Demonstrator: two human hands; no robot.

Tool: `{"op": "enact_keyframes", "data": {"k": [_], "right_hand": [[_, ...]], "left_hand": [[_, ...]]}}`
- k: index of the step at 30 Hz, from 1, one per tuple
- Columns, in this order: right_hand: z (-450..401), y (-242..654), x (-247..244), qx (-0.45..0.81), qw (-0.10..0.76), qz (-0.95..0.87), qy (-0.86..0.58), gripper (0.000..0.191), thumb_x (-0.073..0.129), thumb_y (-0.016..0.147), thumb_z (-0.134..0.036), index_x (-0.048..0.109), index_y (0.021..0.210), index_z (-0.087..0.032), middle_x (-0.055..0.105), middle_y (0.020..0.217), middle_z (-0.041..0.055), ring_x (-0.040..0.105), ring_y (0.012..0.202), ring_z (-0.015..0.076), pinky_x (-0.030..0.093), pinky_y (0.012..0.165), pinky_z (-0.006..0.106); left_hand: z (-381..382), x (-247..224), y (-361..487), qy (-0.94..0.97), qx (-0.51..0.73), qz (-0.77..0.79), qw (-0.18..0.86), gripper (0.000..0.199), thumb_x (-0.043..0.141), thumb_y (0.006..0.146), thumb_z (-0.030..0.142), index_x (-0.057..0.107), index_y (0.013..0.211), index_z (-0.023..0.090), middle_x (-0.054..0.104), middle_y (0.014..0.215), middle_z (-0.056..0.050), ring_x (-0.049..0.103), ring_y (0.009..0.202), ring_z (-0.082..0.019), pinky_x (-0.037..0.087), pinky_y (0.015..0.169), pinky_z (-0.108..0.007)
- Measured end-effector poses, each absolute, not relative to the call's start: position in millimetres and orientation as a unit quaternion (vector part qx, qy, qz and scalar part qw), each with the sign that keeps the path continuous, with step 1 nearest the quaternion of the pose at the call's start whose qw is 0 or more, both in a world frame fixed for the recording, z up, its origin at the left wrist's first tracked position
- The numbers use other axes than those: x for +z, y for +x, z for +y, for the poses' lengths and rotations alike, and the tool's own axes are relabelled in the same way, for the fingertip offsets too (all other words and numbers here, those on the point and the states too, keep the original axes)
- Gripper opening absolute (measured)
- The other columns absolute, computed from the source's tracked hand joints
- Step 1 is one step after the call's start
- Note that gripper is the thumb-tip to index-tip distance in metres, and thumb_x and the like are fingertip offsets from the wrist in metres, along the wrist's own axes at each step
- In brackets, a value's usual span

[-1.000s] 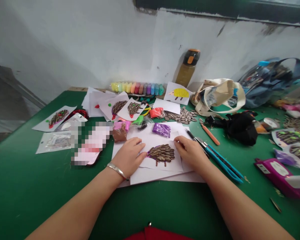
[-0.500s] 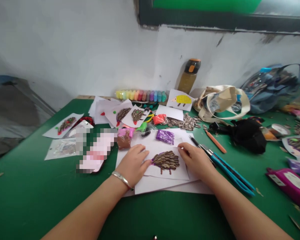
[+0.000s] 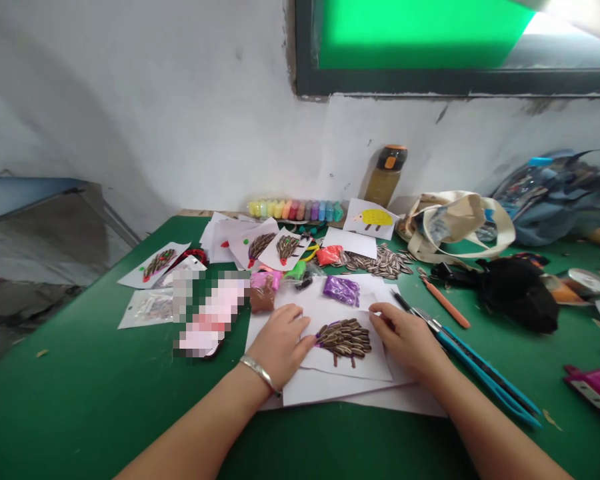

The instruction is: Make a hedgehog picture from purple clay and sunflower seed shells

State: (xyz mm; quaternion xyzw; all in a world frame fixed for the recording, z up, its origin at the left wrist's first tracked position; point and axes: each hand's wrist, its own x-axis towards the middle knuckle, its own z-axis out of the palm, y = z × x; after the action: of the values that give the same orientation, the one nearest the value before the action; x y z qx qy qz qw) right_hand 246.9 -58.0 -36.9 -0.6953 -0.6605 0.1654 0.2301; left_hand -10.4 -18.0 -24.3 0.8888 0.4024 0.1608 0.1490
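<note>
A white card bears a hedgehog shape of sunflower seeds with two brown legs and a purple edge. It lies on larger white sheets. My left hand, with a silver bangle at the wrist, rests on the card's left side, thumb by the snout, fingers apart. At the card's upper right corner is my right hand, fingers curled, thumb and fingertips at the edge; whether it pinches the paper is unclear. Just behind the card sits a purple clay packet.
Blue tweezers and an orange tool lie right. Seeds, clay tubs and a bottle stand behind. Left are a blurred phone and seed cards. A black cloth is farther right.
The view has shifted, so the table's contents appear lower and mostly farther right. Both hands remain at the seed card in nearly the same pose.
</note>
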Motion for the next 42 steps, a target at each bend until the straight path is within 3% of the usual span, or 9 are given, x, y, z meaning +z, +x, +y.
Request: {"op": "enact_keyframes", "data": {"k": [30,42], "right_hand": [[-57.3,246.2,-39.4,0.163,0.196,-0.672,-0.695,0.029,0.041,0.091,-0.036,0.065,0.102,-0.022,0.073,0.089,0.0044,0.067,0.080,0.0221,0.045,0.069,0.030],[-56.7,245.9,-39.0,0.168,0.193,-0.673,-0.694,0.030,0.042,0.091,-0.034,0.065,0.104,-0.020,0.073,0.087,0.0049,0.066,0.077,0.0209,0.043,0.067,0.029]], "left_hand": [[-17.7,-26.3,-9.7,0.890,0.139,0.406,0.154,0.021,0.056,0.090,0.025,0.067,0.103,0.012,0.061,0.114,-0.013,0.053,0.112,-0.026,0.043,0.102,-0.043],[-15.7,-27.7,-10.0,0.893,0.147,0.402,0.139,0.021,0.056,0.090,0.025,0.067,0.104,0.014,0.062,0.114,-0.012,0.055,0.111,-0.025,0.046,0.100,-0.042]]}}
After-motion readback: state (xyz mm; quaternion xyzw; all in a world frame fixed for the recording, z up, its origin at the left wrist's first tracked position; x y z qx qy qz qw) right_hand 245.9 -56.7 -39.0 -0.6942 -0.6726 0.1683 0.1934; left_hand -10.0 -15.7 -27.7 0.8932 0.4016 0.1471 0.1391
